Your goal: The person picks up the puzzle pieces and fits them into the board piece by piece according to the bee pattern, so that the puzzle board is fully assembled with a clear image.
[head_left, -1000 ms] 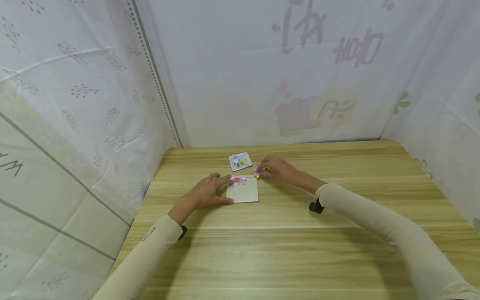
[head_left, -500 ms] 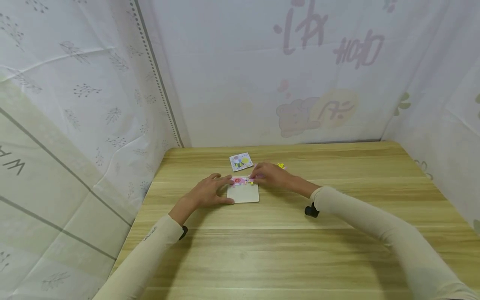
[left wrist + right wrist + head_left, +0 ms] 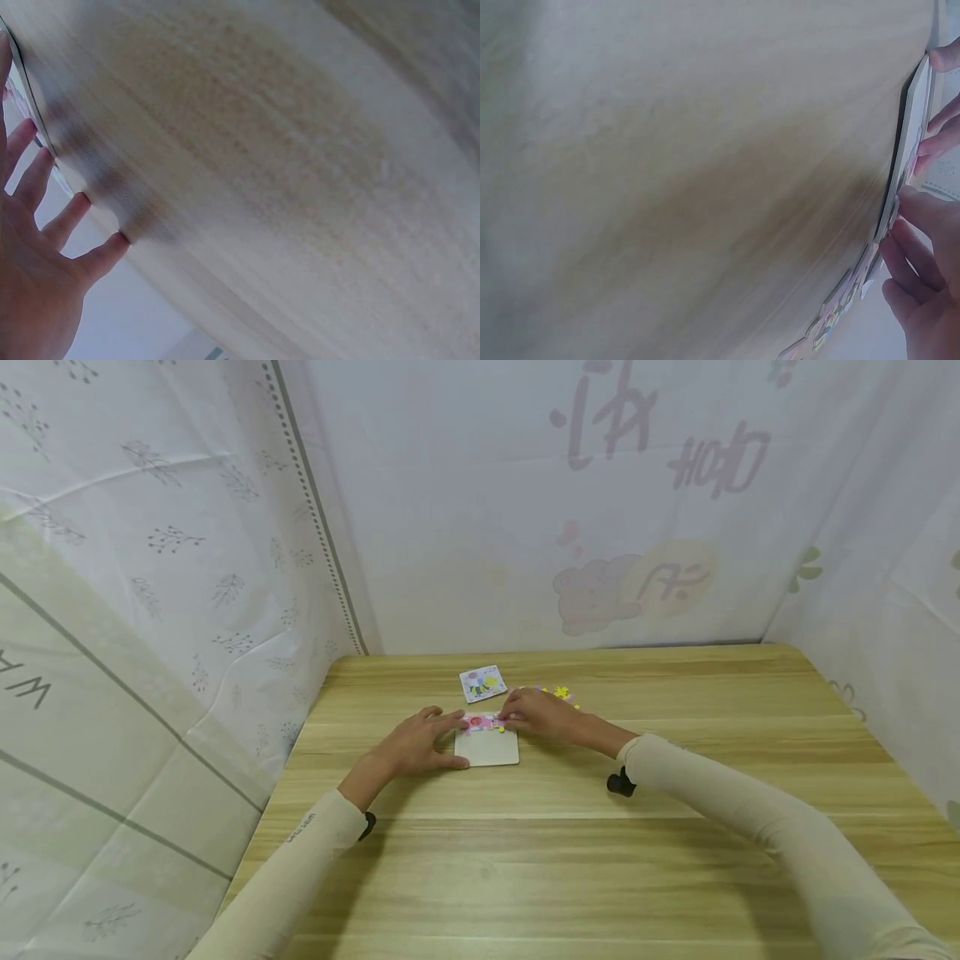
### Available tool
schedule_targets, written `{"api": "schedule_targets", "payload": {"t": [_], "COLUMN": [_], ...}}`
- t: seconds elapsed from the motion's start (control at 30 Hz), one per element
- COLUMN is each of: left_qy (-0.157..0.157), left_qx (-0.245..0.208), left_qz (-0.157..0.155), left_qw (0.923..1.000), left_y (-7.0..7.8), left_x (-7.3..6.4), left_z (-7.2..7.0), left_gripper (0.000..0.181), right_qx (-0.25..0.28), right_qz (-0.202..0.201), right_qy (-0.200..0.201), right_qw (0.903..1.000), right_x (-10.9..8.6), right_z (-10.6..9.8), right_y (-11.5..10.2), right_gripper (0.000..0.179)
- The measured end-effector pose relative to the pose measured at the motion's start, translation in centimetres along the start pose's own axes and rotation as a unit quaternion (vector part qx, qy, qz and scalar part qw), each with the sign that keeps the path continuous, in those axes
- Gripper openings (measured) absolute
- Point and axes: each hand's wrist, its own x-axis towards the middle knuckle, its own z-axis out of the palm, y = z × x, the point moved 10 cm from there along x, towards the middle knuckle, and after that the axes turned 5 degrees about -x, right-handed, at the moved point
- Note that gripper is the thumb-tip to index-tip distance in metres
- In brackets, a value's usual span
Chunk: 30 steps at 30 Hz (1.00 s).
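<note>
A square white puzzle board lies on the table, with a row of joined pink puzzle pieces along its far edge. My left hand rests at the board's left side, fingers spread, the thumb at the near left corner and the fingertips on the leftmost piece. At the far right corner, the fingertips of my right hand pinch a small puzzle piece with a yellow spot, against the end of the row. Those fingers partly cover it. Both wrist views catch the hands only at the frame's edge.
Behind the board lies a square picture card with a bee on it. Several loose puzzle pieces in yellow and pink lie behind my right hand, partly hidden by it. Patterned cloth hangs behind the wooden table.
My right hand has moved left from the loose pieces to the board's far right corner, bringing a puzzle piece to the row. The loose pieces behind it are more visible. My left hand stays put.
</note>
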Motion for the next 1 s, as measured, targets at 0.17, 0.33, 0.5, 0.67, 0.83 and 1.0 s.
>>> {"api": "schedule_targets", "payload": {"t": [0.17, 0.33, 0.5, 0.67, 0.83, 1.0], "left_qy": [0.002, 0.004, 0.006, 0.005, 0.000, -0.002], "left_qx": [-0.001, -0.001, 0.006, 0.001, -0.006, -0.012], "left_qz": [0.002, 0.004, 0.008, 0.007, 0.002, 0.006], "left_qw": [1.0000, 1.0000, 0.9999, 1.0000, 1.0000, 0.9999], "left_y": [0.09, 0.16, 0.07, -0.13, -0.20, 0.05], "left_x": [-0.04, -0.01, 0.21, 0.30, 0.17, 0.11], "left_z": [-0.07, -0.27, -0.44, -0.43, -0.24, -0.12], "left_gripper": [0.079, 0.080, 0.082, 0.081, 0.081, 0.082], "right_qx": [-0.011, -0.022, -0.037, -0.043, -0.039, -0.019], "right_qz": [0.006, 0.006, 0.002, 0.010, 0.004, 0.021], "right_qy": [-0.006, -0.008, -0.005, -0.006, -0.006, 0.009], "right_qw": [0.9999, 0.9997, 0.9993, 0.9990, 0.9992, 0.9996], "right_x": [-0.04, 0.17, 0.40, 0.51, 0.53, 0.33], "right_z": [0.12, 0.09, 0.00, -0.04, -0.04, -0.69], "right_y": [0.03, -0.02, 0.00, 0.05, -0.11, 0.81], "right_gripper": [0.019, 0.018, 0.017, 0.017, 0.017, 0.017]}}
